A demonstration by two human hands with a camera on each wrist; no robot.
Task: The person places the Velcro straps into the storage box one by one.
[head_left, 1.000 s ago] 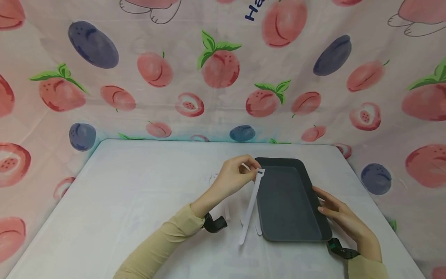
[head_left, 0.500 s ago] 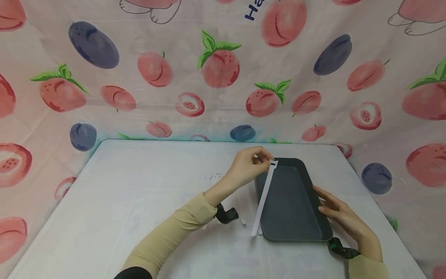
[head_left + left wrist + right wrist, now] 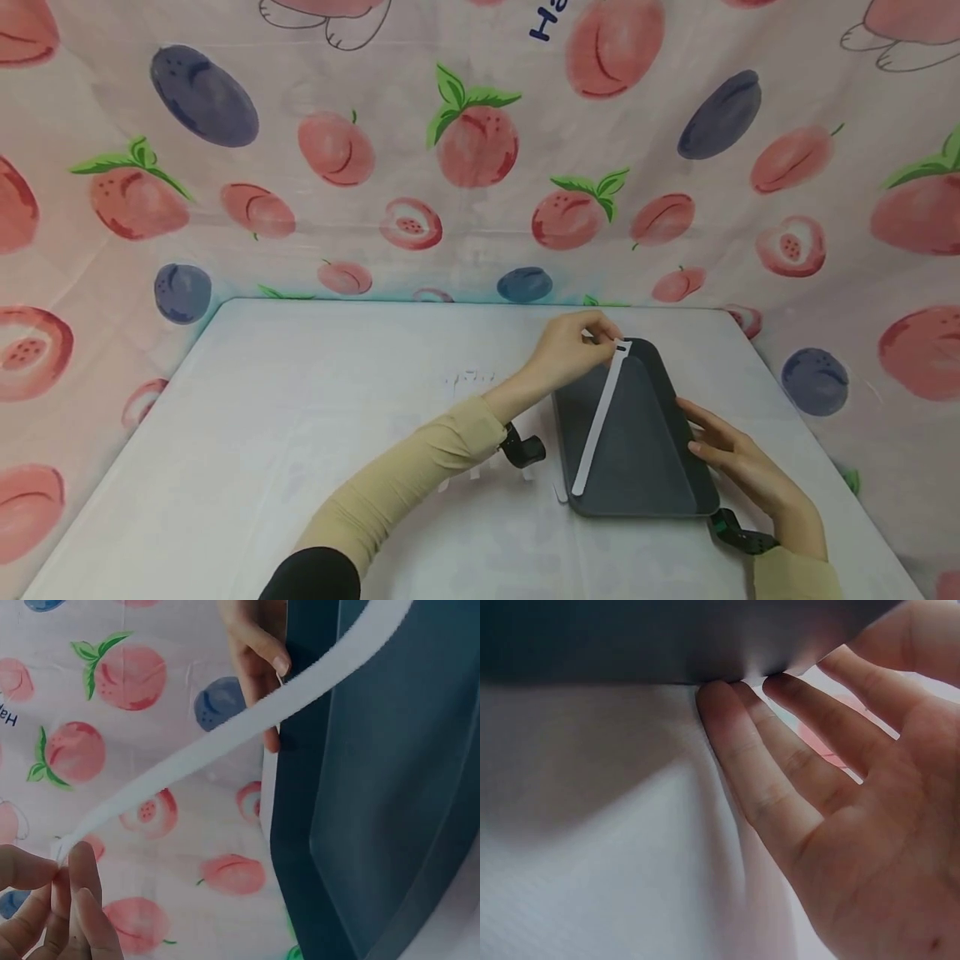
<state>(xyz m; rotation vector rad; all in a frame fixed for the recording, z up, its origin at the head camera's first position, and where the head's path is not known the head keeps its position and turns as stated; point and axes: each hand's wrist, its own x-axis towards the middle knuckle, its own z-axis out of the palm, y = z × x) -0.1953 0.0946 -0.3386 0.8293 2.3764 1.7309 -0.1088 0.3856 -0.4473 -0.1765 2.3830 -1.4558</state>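
Note:
My left hand pinches the slotted end of a white strap, which looks like a cable strap. The strap hangs over the left half of a dark grey rectangular tray. In the left wrist view the strap runs from the fingertips across the tray's rim, its edges slightly fuzzy. My right hand rests against the tray's right side. The right wrist view shows its fingers nearly straight, tips touching the tray's outer wall. Whether the strap's lower end touches the tray floor, I cannot tell.
Several more white straps lie on the white table left of the tray, partly behind the left forearm; one strap end shows by the tray's near left corner. A fruit-print cloth hangs behind the table.
My left hand has moved right, carrying the strap from beside the tray's left edge to over the tray. My right hand and the tray have stayed nearly in place.

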